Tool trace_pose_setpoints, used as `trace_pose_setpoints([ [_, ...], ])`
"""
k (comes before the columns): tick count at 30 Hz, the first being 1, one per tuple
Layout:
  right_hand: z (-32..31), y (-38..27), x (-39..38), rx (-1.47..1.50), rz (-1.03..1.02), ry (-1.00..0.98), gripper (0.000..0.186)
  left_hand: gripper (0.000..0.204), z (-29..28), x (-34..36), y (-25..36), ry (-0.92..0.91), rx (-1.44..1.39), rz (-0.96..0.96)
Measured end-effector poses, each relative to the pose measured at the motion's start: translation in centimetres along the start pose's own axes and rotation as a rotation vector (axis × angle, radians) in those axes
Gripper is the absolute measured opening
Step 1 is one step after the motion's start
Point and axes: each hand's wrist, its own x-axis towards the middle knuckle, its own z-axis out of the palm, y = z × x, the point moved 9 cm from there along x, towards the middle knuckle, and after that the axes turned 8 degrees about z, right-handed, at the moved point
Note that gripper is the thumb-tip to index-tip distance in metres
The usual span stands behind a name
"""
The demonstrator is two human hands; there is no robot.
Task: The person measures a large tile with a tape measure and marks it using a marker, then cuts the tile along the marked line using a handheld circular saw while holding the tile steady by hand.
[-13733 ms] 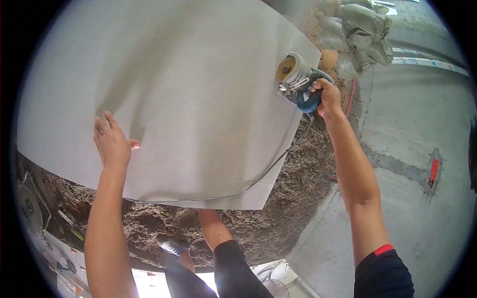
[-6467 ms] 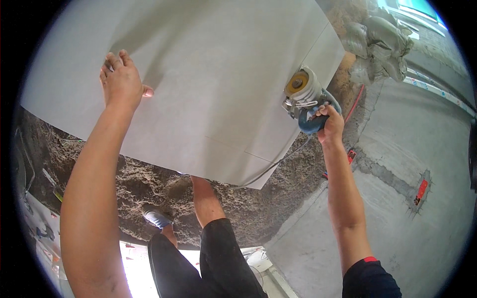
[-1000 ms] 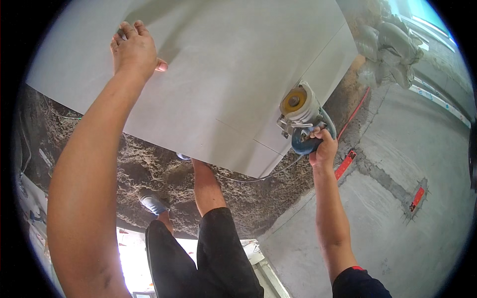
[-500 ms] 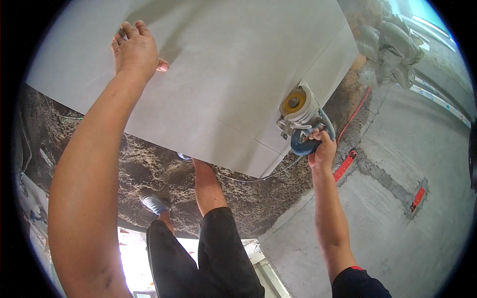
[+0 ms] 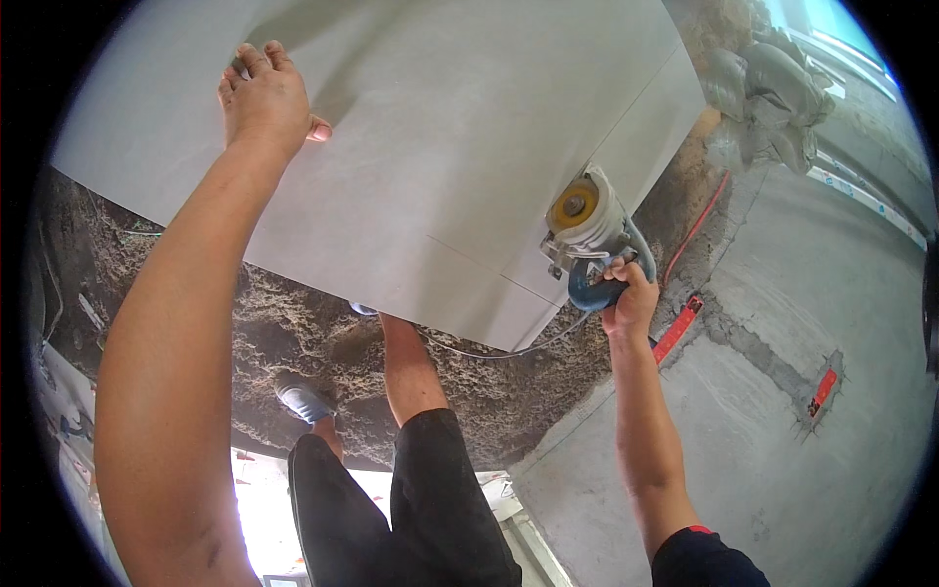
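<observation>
A large pale grey tile slab (image 5: 411, 147) fills the upper part of the head view. My left hand (image 5: 266, 106) rests on its left side, fingers spread and thumb out. On the right side, my right hand (image 5: 631, 295) is wrapped around the blue rear handle of a handheld tile saw (image 5: 592, 233). The saw has a pale metal guard and a round yellow-brown hub; it sits on the slab near the right edge. A thin straight line (image 5: 636, 106) runs from the slab's far edge down to the saw. The blade's lower edge is hidden beneath the saw.
A shorter line (image 5: 465, 256) crosses the slab's near corner. A cable (image 5: 489, 356) loops from the saw. Rough dark sand (image 5: 323, 342) lies under and around my feet. Red box strips (image 5: 677, 331) are set in the grey concrete wall (image 5: 773, 430); plastic-wrapped bundles (image 5: 773, 88) stand far right.
My right hand and the saw have slid slightly toward me and to the left along the slab. The left hand has stayed in place.
</observation>
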Motion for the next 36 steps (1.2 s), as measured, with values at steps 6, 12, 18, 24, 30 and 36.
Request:
trace_pose_setpoints([
  [6,-0.9,0.4,0.1,-0.022,-0.026,0.021,0.016,0.117,0.0,0.1,0.1,0.011,0.001,0.001],
  [12,-0.9,0.9,-0.1,-0.013,-0.02,-0.006,0.016,0.116,-0.1,-0.1,0.0,0.009,-0.004,0.007],
  [18,-0.9,1.0,-0.7,-0.017,-0.014,-0.017,0.017,0.116,0.0,-0.1,0.1,0.007,0.025,0.002],
  [24,-0.2,0.8,-1.5,-0.006,-0.001,0.016,0.017,0.116,-0.1,-0.1,0.1,0.004,0.022,0.005],
  [30,-0.7,1.4,-1.3,0.005,0.009,-0.003,0.014,0.117,-0.1,0.0,0.0,0.01,0.003,0.006],
  [36,-1.1,1.9,-1.1,0.004,-0.008,-0.002,0.013,0.118,0.0,0.1,0.0,0.012,0.012,0.011],
])
